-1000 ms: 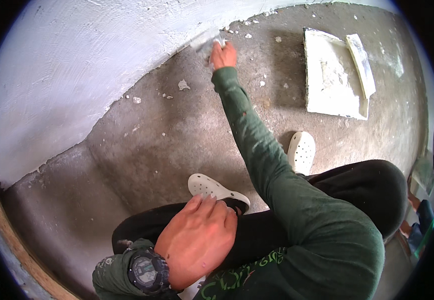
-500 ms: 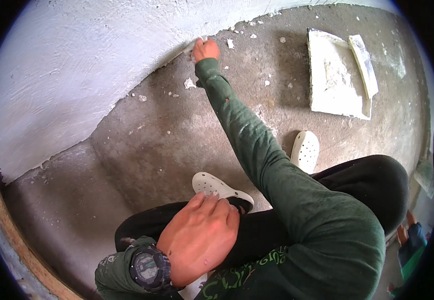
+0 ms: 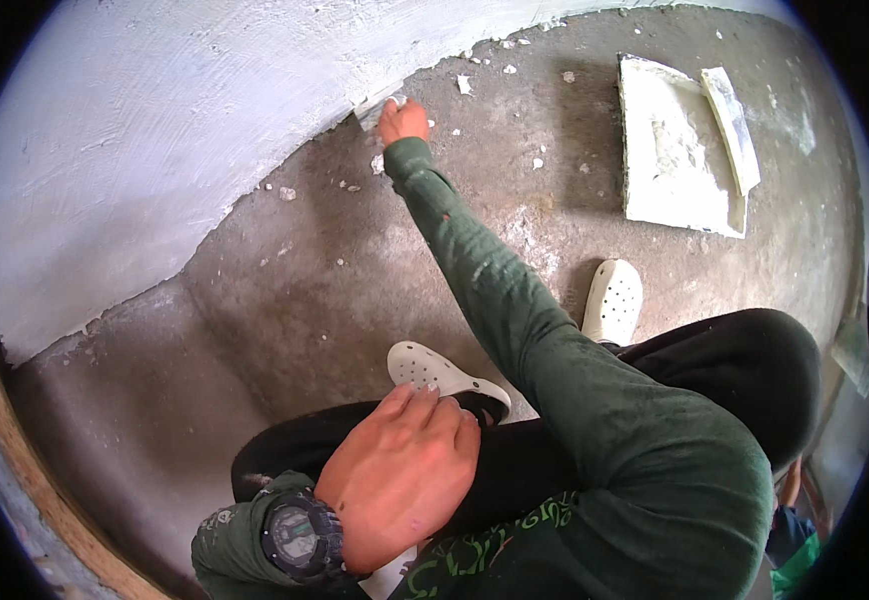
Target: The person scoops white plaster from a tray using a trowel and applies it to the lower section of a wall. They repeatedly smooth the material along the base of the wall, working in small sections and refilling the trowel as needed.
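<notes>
My right hand (image 3: pixel 404 122) reaches forward to the foot of the white plastered wall (image 3: pixel 185 120), closed around a putty knife (image 3: pixel 368 117). The putty knife's blade lies against the bottom edge of the wall, just above the floor; its handle is mostly covered by my fingers. My left hand (image 3: pixel 400 480), with a dark watch at the wrist, rests back-up over my bent left knee. Its fingers lie loosely side by side, and nothing shows in them.
On the concrete floor (image 3: pixel 295 270), a plaster-smeared white tray (image 3: pixel 695 228) stands to the right, a long white board (image 3: pixel 731 130) along its side. Crumbs of plaster (image 3: pixel 288 193) line the wall. Pale clogs are on my feet. Another person (image 3: pixel 793 535) shows at lower right.
My right hand has shifted slightly left and nearer to me, and the putty knife's blade now shows more broadly at the wall's edge. The left hand stays put. The other person has moved.
</notes>
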A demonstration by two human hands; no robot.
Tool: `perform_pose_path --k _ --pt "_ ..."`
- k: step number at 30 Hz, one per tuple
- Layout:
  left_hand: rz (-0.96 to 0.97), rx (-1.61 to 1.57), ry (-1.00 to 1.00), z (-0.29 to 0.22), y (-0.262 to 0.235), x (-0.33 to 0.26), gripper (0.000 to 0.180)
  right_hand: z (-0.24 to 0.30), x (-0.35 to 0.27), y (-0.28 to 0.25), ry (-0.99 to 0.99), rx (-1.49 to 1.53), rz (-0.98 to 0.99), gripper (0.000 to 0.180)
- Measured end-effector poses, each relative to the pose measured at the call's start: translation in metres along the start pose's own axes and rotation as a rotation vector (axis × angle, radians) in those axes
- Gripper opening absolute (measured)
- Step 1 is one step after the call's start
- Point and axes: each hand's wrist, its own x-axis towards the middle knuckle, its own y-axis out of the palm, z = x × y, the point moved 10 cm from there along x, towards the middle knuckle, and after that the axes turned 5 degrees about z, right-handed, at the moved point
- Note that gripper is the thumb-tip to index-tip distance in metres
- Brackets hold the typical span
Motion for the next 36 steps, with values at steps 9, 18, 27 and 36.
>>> perform_pose_path --k 9,18,27,36 --pt "0.011 0.012 0.004 -0.002 -0.001 0.0 0.034 0.035 -0.008 -0.034 -0.062 0.312 0.12 0.043" --pt "0.057 0.057 0.148 -0.021 0.005 0.018 0.032 0.069 0.065 -0.297 -0.326 -0.456 -0.243 0.062" --pt "0.145 0.091 0.216 -0.032 0.012 0.034 0.03 0.013 0.099 -0.448 0.015 -0.869 -0.395 0.055" --pt "0.133 0.075 0.175 -0.032 0.012 0.029 0.03 0.012 0.118 -0.404 0.062 -1.096 -0.297 0.037"
